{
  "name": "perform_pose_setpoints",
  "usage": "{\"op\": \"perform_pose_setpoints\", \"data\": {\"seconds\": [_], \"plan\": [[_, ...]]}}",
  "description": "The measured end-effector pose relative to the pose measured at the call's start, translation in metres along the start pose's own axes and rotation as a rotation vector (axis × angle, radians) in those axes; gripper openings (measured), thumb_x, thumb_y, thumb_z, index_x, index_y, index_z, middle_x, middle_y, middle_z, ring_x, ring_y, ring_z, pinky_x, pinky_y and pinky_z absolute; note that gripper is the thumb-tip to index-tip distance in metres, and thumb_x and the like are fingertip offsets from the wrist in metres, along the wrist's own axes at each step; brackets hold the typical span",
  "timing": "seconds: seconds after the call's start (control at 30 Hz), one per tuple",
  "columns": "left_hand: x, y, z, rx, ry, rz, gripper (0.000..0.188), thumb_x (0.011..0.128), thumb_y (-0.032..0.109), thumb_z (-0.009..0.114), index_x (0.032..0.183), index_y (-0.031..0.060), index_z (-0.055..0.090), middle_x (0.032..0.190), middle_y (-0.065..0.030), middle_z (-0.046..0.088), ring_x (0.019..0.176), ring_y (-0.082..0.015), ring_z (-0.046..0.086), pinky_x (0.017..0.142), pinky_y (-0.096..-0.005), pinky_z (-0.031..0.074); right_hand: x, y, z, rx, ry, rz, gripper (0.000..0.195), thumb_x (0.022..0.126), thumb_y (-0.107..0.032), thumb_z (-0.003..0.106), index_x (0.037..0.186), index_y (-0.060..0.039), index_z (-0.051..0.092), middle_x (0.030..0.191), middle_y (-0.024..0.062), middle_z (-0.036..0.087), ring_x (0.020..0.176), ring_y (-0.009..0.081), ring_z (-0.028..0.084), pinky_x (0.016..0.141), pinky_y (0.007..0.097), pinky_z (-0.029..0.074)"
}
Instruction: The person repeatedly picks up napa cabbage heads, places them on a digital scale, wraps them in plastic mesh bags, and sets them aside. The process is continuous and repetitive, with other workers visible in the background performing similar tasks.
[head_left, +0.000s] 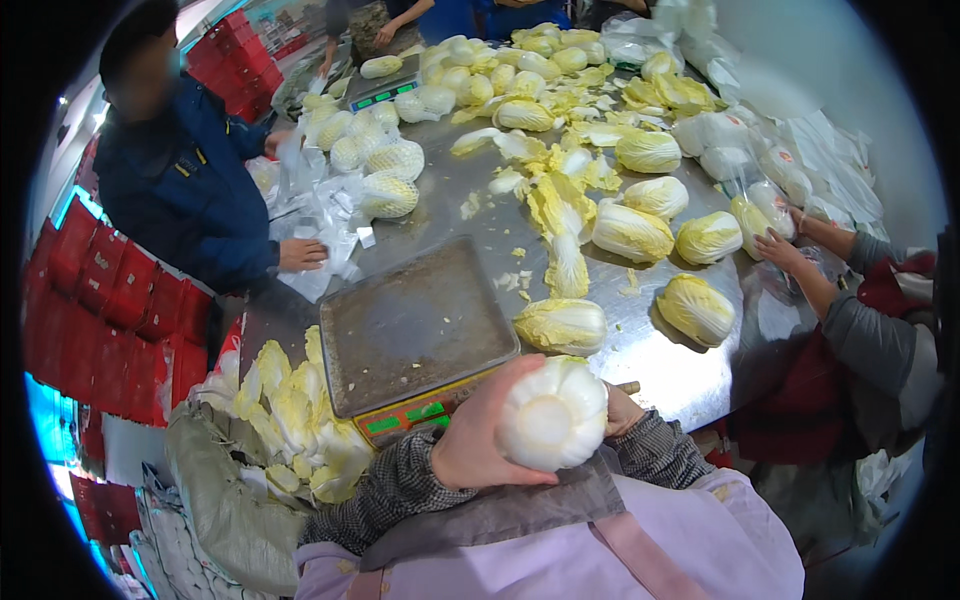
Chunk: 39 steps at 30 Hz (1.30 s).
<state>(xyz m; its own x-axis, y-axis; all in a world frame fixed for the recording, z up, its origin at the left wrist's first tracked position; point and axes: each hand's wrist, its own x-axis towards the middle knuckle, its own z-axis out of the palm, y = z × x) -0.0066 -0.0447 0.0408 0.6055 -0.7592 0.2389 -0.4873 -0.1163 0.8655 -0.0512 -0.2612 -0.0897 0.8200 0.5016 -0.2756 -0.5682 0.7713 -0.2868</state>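
My left hand (480, 431) grips a napa cabbage (553, 416) from the left, with fingers over its top and the thumb below. The cut white base of the cabbage faces me. Against its right side is my right hand (623, 412); its fingers are hidden behind the cabbage, so its grip is unclear. A short brownish handle-like end (628, 388) juts out just beyond that hand. Another napa cabbage (562, 326) lies on the metal table (472, 217) close past my hands. To its left stands a weighing scale (416, 330) with a bare, dirty pan and lit green displays.
Trimmed leaves (300, 420) pile left of the scale beside a woven sack (217, 495). A person (187, 165) at left rests a hand on plastic bags (315, 210). At right, another person's hands (787, 247) hold a bagged cabbage. Netted cabbages (390, 169) and a second scale (386, 90) stand farther off.
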Motion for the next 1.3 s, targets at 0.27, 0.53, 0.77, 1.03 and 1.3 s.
{"op": "perform_pose_setpoints", "data": {"seconds": [0.27,0.53,0.77,1.03,1.3], "plan": [[-0.056,-0.048,-0.016,-1.21,0.513,-0.609,0.097,0.076,0.062,0.059,0.144,0.0072,0.017,0.147,-0.0119,0.027,0.131,-0.0283,0.034,0.107,-0.043,0.031,0.038,-0.072,0.118,-1.825,-0.389,-0.769,0.106,0.059,-0.022,0.086,0.142,-0.0043,0.024,0.139,0.0128,0.037,0.129,0.0237,0.036,0.104,0.0368,0.033],[-0.08,-0.088,-0.059,0.14,0.404,-0.214,0.102,0.056,0.007,0.08,0.138,0.0008,0.02,0.131,-0.0182,0.038,0.124,-0.0254,0.04,0.101,-0.037,0.035,0.115,-0.047,0.087,-1.123,-0.324,-0.323,0.092,0.067,-0.01,0.081,0.141,-0.0037,0.026,0.137,0.0118,0.041,0.125,0.0193,0.039,0.104,0.0313,0.033],[-0.101,-0.168,-0.109,-0.006,0.414,-0.58,0.081,0.075,0.003,0.063,0.142,0.0007,0.017,0.136,-0.0144,0.038,0.125,-0.0211,0.04,0.104,-0.0323,0.032,0.193,-0.022,0.09,-1.562,0.15,-0.34,0.058,0.084,-0.034,0.064,0.127,0.0,0.046,0.117,0.0196,0.057,0.109,0.0284,0.056,0.094,0.0338,0.042],[-0.241,-0.198,-0.169,0.421,0.843,-0.321,0.036,0.082,0.015,0.065,0.115,0.0043,0.056,0.108,-0.0112,0.063,0.095,-0.023,0.062,0.082,-0.0345,0.047,0.228,-0.02,0.065,-1.689,0.372,-0.533,0.044,0.091,-0.037,0.05,0.113,0.0004,0.057,0.108,0.0233,0.06,0.102,0.0347,0.057,0.088,0.0372,0.044],[-0.475,-0.164,-0.258,0.838,0.824,-1.621,0.022,0.08,0.023,0.059,0.095,0.0071,0.064,0.089,-0.0137,0.065,0.084,-0.0268,0.063,0.075,-0.0349,0.049,0.219,-0.03,0.024,-1.436,0.365,-0.704,0.035,0.094,-0.019,0.049,0.123,-0.0007,0.048,0.106,0.0083,0.059,0.098,0.0184,0.054,0.087,0.0286,0.041]]}}
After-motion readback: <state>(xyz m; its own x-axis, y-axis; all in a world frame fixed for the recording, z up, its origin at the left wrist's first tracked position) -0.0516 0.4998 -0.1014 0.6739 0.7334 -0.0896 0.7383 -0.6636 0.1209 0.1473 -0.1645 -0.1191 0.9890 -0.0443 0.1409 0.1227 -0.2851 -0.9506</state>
